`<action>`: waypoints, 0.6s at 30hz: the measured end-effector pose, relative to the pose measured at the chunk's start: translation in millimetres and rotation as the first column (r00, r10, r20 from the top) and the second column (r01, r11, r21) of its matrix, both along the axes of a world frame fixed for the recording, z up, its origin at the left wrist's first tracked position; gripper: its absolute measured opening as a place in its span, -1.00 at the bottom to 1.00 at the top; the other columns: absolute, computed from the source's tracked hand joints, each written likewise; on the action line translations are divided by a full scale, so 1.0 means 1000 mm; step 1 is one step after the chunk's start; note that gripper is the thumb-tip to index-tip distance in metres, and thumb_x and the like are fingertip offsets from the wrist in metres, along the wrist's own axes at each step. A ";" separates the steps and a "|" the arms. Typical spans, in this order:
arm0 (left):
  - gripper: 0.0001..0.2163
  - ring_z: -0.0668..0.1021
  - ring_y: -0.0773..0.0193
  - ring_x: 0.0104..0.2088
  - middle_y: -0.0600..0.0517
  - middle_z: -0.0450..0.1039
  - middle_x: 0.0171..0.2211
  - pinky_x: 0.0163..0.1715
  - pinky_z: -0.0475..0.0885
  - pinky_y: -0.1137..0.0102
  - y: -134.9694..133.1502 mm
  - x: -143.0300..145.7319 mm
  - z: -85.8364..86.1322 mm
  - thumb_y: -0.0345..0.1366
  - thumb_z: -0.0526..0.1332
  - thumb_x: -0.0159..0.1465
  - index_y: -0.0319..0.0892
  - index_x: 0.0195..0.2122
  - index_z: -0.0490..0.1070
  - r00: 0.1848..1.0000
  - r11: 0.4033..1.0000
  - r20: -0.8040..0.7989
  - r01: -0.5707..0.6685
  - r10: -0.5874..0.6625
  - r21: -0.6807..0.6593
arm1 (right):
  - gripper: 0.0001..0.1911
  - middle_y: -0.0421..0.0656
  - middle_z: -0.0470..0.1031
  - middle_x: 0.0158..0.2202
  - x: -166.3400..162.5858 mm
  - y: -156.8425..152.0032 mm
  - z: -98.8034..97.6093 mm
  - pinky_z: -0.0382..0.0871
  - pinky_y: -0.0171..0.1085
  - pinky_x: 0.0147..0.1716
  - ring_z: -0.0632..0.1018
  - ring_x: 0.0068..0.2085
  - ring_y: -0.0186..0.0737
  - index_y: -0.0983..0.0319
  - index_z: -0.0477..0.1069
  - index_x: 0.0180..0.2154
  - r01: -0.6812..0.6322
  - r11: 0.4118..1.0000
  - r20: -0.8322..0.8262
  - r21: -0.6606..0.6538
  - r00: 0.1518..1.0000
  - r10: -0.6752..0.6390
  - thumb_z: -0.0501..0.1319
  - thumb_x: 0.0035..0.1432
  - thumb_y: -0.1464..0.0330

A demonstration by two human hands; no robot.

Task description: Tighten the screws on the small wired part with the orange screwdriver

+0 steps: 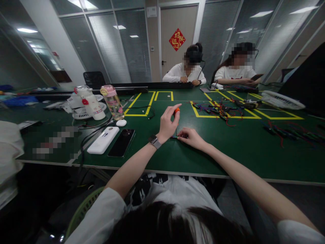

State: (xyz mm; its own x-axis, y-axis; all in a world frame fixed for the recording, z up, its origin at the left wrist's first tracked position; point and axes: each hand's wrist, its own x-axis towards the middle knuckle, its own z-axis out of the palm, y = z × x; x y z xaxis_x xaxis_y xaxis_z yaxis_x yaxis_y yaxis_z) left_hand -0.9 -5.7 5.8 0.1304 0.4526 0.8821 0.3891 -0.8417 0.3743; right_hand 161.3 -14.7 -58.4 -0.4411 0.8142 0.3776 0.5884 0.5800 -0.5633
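A small dark part (174, 137) is lying on the green surface (162, 161) directly in front of the person, between the two hands. The right hand (190, 137) is resting beside it, its bent fingers touching the part's right end; whether they are pinching it or only steadying it, I cannot tell. The left hand (168, 122) is holding an orange-handled tool (177, 110) above, the fingers wrapping narrowly around the handle and partly hiding it, while its thin shaft is pointing down to the part. To the left, a black phone (121, 143) is lying near the left forearm, with a white power bank (103, 140) just beside it and a small white case (121, 123) behind. A pink-lidded bottle (113, 103) and a white bottle (93, 105) are standing farther back, dark cables running close by. Beyond the right hand, a tangle of wires (220, 109) is lying across yellow tape lines, and another wire bundle (294, 133) is spreading farther right. Across the surface, two people are sitting.
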 end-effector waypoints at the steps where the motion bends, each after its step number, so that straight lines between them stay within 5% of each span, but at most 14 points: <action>1: -0.75 0.49 0.31 -0.18 -0.02 0.44 -0.18 -0.16 0.41 0.39 0.000 0.000 0.000 -0.32 0.01 0.38 -0.13 0.04 0.32 1.000 1.000 -0.001 0.008 -0.008 -0.005 | -0.92 -0.15 0.45 -0.39 0.000 0.000 0.000 0.31 -0.32 -0.41 0.43 -0.43 -0.31 0.27 0.50 -0.36 0.000 1.000 -0.002 0.000 1.000 0.000 0.24 0.07 0.40; 8: -0.71 0.46 0.29 -0.01 -0.04 0.41 -0.02 0.00 0.38 0.34 0.001 -0.001 0.000 -0.36 -0.07 0.40 -0.13 0.06 0.31 0.999 0.999 0.022 0.041 -0.041 0.001 | -0.92 -0.16 0.44 -0.41 0.000 0.000 0.000 0.30 -0.32 -0.42 0.43 -0.44 -0.32 0.28 0.49 -0.36 0.003 1.000 0.000 0.003 1.000 -0.003 0.24 0.07 0.40; 18: -0.83 0.44 0.33 -0.26 0.03 0.36 -0.27 -0.20 0.39 0.41 -0.003 -0.001 0.003 -0.38 0.11 0.31 -0.14 -0.10 0.39 0.997 0.996 0.019 -0.078 0.077 0.039 | -0.91 -0.15 0.44 -0.41 -0.001 -0.001 0.002 0.31 -0.32 -0.42 0.44 -0.44 -0.31 0.27 0.50 -0.37 0.013 1.000 0.001 -0.001 1.000 -0.013 0.24 0.07 0.40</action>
State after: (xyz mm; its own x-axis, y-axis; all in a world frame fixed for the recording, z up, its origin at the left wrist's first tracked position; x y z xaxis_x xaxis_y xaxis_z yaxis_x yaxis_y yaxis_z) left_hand -1.7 -8.3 9.1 0.0812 0.4252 0.9014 0.4475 -0.8237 0.3482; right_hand 160.4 -15.9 -56.8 -0.4306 0.8202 0.3767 0.5964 0.5719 -0.5633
